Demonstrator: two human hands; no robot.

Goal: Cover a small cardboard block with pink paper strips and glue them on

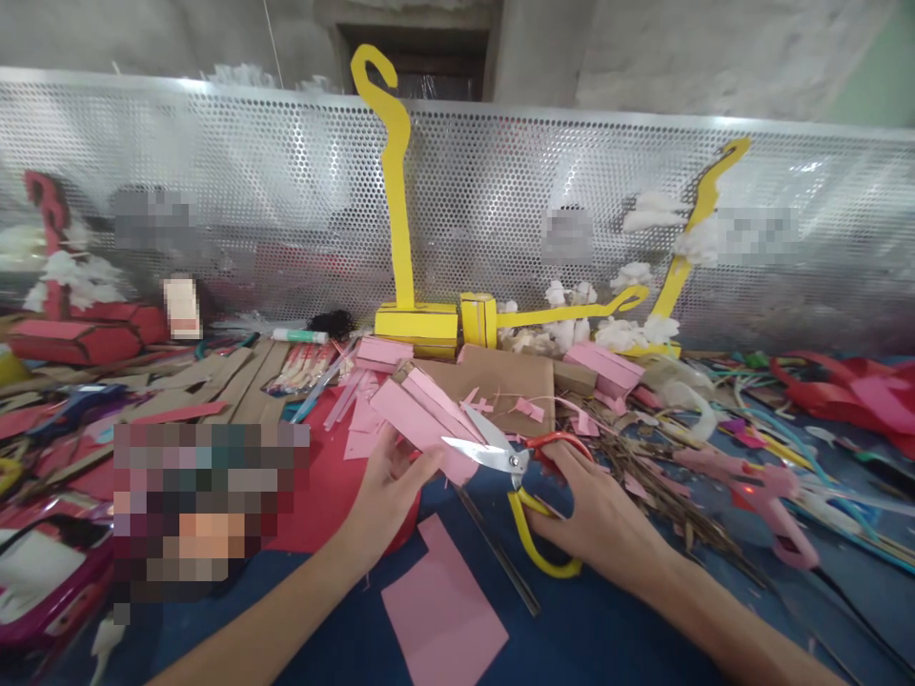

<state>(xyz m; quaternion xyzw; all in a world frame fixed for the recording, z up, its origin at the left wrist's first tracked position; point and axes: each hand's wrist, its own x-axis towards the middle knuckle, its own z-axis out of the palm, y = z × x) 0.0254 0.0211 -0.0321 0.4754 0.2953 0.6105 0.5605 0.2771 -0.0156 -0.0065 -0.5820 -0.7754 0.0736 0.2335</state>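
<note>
i see the pink folded card lying with its long axis running from far left down to near right, its near end meeting the scissors, whose blades are parted and point left. my left hand grips the card from below, thumb on top, fingers curled narrow. my right hand is closed through the scissor handles — one loop red, one yellow. a loose pink sheet lies nearer on the blue table. i can read no writing anywhere — labels are blurred.
</note>
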